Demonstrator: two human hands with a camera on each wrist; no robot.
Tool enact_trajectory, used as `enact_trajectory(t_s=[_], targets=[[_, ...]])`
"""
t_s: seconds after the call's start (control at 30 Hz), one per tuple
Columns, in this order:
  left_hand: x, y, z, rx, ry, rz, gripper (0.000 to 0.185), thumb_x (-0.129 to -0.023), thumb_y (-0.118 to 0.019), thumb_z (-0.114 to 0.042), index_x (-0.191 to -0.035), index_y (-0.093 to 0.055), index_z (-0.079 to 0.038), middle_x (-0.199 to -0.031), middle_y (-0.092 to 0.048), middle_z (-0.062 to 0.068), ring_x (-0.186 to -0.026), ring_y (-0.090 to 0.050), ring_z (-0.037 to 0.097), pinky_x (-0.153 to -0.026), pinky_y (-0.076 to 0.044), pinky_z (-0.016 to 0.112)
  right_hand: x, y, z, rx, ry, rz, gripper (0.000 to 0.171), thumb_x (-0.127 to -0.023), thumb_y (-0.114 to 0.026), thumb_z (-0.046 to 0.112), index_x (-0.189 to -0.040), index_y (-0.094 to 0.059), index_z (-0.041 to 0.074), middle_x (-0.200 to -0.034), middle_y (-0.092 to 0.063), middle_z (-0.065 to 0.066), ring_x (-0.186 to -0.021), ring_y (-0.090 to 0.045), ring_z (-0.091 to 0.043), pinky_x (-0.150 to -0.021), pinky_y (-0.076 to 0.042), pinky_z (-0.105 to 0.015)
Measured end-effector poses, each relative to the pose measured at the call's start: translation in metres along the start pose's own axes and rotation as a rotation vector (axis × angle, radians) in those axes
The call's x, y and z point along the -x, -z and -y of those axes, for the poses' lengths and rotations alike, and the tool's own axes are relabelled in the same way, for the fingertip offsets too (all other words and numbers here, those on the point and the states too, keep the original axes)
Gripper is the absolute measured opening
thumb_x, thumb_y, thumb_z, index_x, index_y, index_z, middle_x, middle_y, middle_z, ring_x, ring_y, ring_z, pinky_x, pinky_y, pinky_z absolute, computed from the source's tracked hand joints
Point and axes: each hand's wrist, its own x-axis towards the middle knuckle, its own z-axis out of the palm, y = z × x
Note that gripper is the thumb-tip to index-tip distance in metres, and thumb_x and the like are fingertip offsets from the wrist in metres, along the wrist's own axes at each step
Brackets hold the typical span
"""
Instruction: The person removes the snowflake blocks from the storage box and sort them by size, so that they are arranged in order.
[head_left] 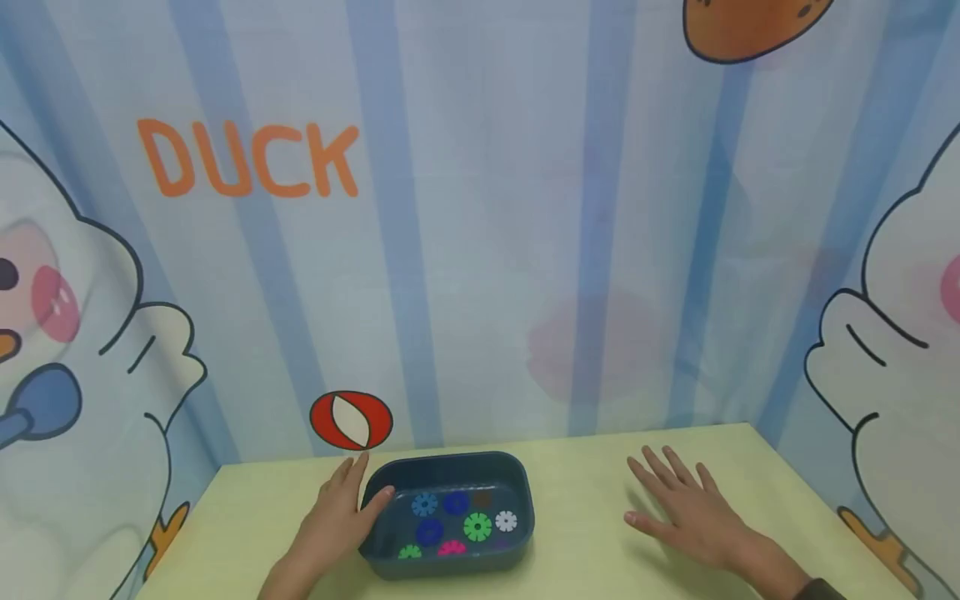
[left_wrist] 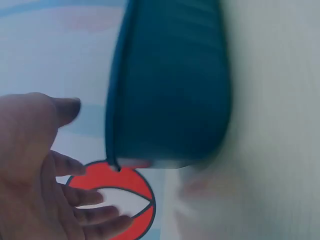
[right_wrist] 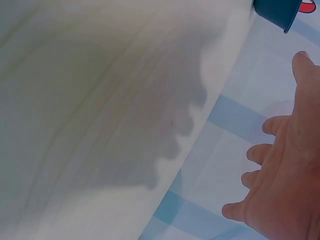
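left hand rests against left wall of blue tub, thumb hooked over rim, fingers straight, likely steadying it. tub sits mid-table, coloured gear discs inside. right hand flat, fingers spread, holding nothing, well apart from tub.

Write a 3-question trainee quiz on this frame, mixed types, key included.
1. True or false: the right hand grips the blue tub.
2. Which hand touches the tub? A) left hand B) right hand C) neither
3. Fill in: the flower-shaped discs lie ____ the tub.

Key:
1. False. It is spread flat over the table, apart from the tub.
2. A. Its thumb lies over the tub's left rim.
3. Inside.
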Motion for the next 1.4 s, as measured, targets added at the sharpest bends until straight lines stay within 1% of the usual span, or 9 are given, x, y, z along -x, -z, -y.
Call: enact_trajectory(t_s=[0.13, 0.27, 0.57, 0.67, 0.8, 0.97, 1.13, 1.27, 1.4], targets=[[-0.001, 0.001, 0.006, 0.071, 0.027, -0.028, 0.071, -0.107, -0.062, -0.037, -0.156, -0.041, 0.01, -0.151, -0.052, 0.035, -0.134, -0.055, 0.053, -0.106, -0.054, 0.064, 0.0, -0.002, 0.004, 0.002, 0.014, -0.002, 0.077, -0.103, -0.06, 0.06, -0.164, -0.04, 0.017, -0.172, -0.03, -0.018, -0.158, -0.019, -0.051, -0.117, -0.014, -0.086], [-0.001, 0.001, 0.01, 0.13, 0.072, -0.059, 0.057, -0.106, -0.064, -0.023, -0.151, -0.048, 0.009, -0.138, -0.063, 0.032, -0.116, -0.069, 0.046, -0.092, -0.064, 0.055, -0.002, -0.003, 0.009, 0.008, 0.025, -0.006, 0.077, -0.103, -0.059, 0.059, -0.165, -0.039, 0.017, -0.172, -0.03, -0.017, -0.159, -0.018, -0.05, -0.119, -0.014, -0.084], [0.001, 0.002, 0.018, 0.141, 0.04, -0.113, 0.046, -0.103, -0.066, -0.012, -0.143, -0.058, 0.009, -0.121, -0.074, 0.025, -0.102, -0.075, 0.038, -0.084, -0.066, 0.051, -0.012, 0.003, 0.016, 0.023, 0.058, -0.004, 0.076, -0.104, -0.057, 0.059, -0.165, -0.039, 0.017, -0.172, -0.031, -0.017, -0.16, -0.018, -0.049, -0.12, -0.015, -0.083], [-0.001, 0.0, 0.017, 0.183, 0.061, -0.098, 0.046, -0.101, -0.067, -0.008, -0.142, -0.057, 0.011, -0.117, -0.075, 0.024, -0.082, -0.075, 0.028, -0.07, -0.066, 0.041, -0.016, 0.005, 0.018, 0.016, 0.059, 0.009, 0.078, -0.104, -0.056, 0.061, -0.165, -0.038, 0.016, -0.172, -0.03, -0.018, -0.16, -0.017, -0.049, -0.12, -0.013, -0.084], [0.0, 0.0, 0.017, 0.256, 0.119, -0.058, 0.044, -0.101, -0.066, -0.004, -0.141, -0.057, 0.011, -0.116, -0.074, 0.025, -0.071, -0.067, 0.016, -0.054, -0.063, 0.03, -0.021, 0.002, 0.025, -0.008, 0.062, 0.03, 0.079, -0.104, -0.056, 0.062, -0.166, -0.036, 0.016, -0.173, -0.027, -0.017, -0.161, -0.015, -0.049, -0.121, -0.011, -0.083], [0.0, 0.002, 0.013, 0.294, 0.16, -0.037, 0.042, -0.102, -0.066, -0.007, -0.139, -0.059, 0.011, -0.113, -0.074, 0.022, -0.075, -0.066, 0.016, -0.054, -0.064, 0.031, -0.026, -0.004, 0.034, -0.025, 0.071, 0.049, 0.079, -0.104, -0.057, 0.06, -0.166, -0.035, 0.017, -0.174, -0.026, -0.017, -0.161, -0.013, -0.049, -0.122, -0.009, -0.082], [-0.001, 0.003, 0.01, 0.319, 0.173, -0.01, 0.043, -0.1, -0.068, -0.007, -0.138, -0.06, 0.013, -0.109, -0.074, 0.021, -0.075, -0.073, 0.017, -0.054, -0.065, 0.032, -0.033, -0.007, 0.044, -0.024, 0.089, 0.062, 0.08, -0.104, -0.055, 0.062, -0.167, -0.035, 0.017, -0.174, -0.027, -0.017, -0.162, -0.012, -0.047, -0.123, -0.008, -0.082], [-0.002, 0.002, 0.01, 0.341, 0.206, 0.003, 0.039, -0.1, -0.067, -0.004, -0.134, -0.062, 0.013, -0.107, -0.074, 0.02, -0.073, -0.073, 0.017, -0.056, -0.065, 0.033, -0.041, -0.01, 0.054, -0.008, 0.122, 0.066, 0.082, -0.104, -0.052, 0.066, -0.166, -0.035, 0.015, -0.173, -0.029, -0.017, -0.162, -0.011, -0.045, -0.125, -0.009, -0.08], [-0.004, -0.001, 0.012, 0.356, 0.232, 0.025, 0.032, -0.101, -0.066, -0.004, -0.128, -0.066, 0.013, -0.102, -0.074, 0.017, -0.072, -0.071, 0.016, -0.057, -0.066, 0.033, -0.049, -0.016, 0.064, 0.01, 0.174, 0.062, 0.08, -0.104, -0.051, 0.066, -0.165, -0.038, 0.016, -0.173, -0.03, -0.015, -0.162, -0.017, -0.045, -0.125, -0.012, -0.079]])
